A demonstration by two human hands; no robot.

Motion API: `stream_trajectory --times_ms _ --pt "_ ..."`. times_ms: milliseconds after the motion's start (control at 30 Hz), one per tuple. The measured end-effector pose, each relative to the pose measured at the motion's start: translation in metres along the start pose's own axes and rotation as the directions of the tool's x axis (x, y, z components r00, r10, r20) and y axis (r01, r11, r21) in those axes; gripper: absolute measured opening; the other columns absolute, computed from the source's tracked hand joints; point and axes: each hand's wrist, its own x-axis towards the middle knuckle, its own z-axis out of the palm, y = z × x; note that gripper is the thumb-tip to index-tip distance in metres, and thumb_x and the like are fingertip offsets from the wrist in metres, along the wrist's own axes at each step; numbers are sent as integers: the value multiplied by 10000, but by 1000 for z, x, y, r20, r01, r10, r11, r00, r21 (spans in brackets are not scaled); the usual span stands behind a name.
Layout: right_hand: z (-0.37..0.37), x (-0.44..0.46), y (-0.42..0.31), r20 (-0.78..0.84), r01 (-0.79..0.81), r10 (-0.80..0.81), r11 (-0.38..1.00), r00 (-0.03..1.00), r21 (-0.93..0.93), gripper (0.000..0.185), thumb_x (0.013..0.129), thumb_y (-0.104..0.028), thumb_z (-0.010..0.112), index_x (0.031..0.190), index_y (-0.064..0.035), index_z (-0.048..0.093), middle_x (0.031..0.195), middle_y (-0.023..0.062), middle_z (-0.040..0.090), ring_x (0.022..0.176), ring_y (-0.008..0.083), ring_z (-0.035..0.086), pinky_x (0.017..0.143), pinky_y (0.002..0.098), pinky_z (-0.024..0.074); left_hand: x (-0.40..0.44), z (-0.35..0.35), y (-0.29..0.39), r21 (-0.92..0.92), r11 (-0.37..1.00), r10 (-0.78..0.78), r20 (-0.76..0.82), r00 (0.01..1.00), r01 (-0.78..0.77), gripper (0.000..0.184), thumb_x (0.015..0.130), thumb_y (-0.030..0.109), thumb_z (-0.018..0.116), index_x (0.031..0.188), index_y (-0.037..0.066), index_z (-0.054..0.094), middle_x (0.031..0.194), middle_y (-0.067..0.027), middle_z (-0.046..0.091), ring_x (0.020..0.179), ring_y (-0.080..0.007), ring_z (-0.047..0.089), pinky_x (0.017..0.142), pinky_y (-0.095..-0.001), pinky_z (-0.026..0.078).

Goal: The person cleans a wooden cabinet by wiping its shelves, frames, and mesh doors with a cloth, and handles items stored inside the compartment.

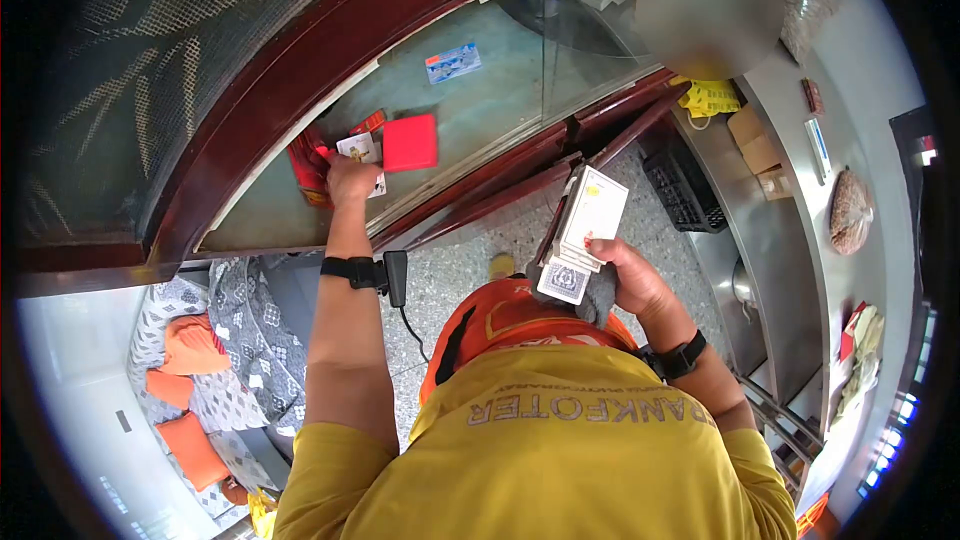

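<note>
My left hand point(352, 180) reaches onto the glass shelf of the cabinet, its fingers closed over cards and small packets beside a red box point(410, 143). Part of a card point(358, 148) shows just above the fingers. A dark red packet point(308, 168) lies to their left. My right hand point(632, 275) grips a stack of white boxes point(595, 208) in front of my body, thumb on top. A patterned playing card pack point(563, 281) and a dark grey cloth point(598, 298) are held with the stack.
A blue card point(453, 63) lies farther back on the shelf. Dark red cabinet doors point(540, 180) stand ajar below. On the right are grey shelves point(775, 240), cardboard boxes point(752, 138) and a black crate point(682, 188). A sofa with orange cushions point(192, 450) is at lower left.
</note>
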Motion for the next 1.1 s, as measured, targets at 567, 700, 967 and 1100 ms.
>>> stream_trajectory --times_ms 567,700,967,1100 --pt "10 3 -4 15 9 -10 999 1000 34 480 807 -241 604 1210 -33 446 1108 103 572 1001 213 571 880 351 459 -101 -57 8 -878 473 150 161 976 72 447 707 -75 461 1141 36 444 1065 -109 568 954 -231 584 797 -357 470" --pt "5 6 -2 51 4 -5 1000 999 13 505 800 -238 621 1222 -35 433 1119 106 563 1004 217 570 888 351 459 -168 -63 20 -912 234 487 409 772 336 721 648 -117 503 1324 67 335 1205 -131 493 1108 -246 506 923 -384 434" --pt "11 9 5 32 -17 23 984 999 -179 647 754 -255 713 1265 -12 401 1174 107 541 1083 204 520 941 346 406 -217 -34 57 -841 196 572 516 638 505 678 641 -134 413 1300 -5 321 1203 -126 480 1121 -223 486 946 -350 395" --pt "4 12 12 40 2 11 952 999 -305 752 721 -321 745 1287 10 379 1214 128 520 1123 203 485 986 325 344 -225 -22 68 -850 214 598 504 624 481 665 659 -115 411 1309 2 334 1215 -115 483 1120 -203 487 960 -334 371"
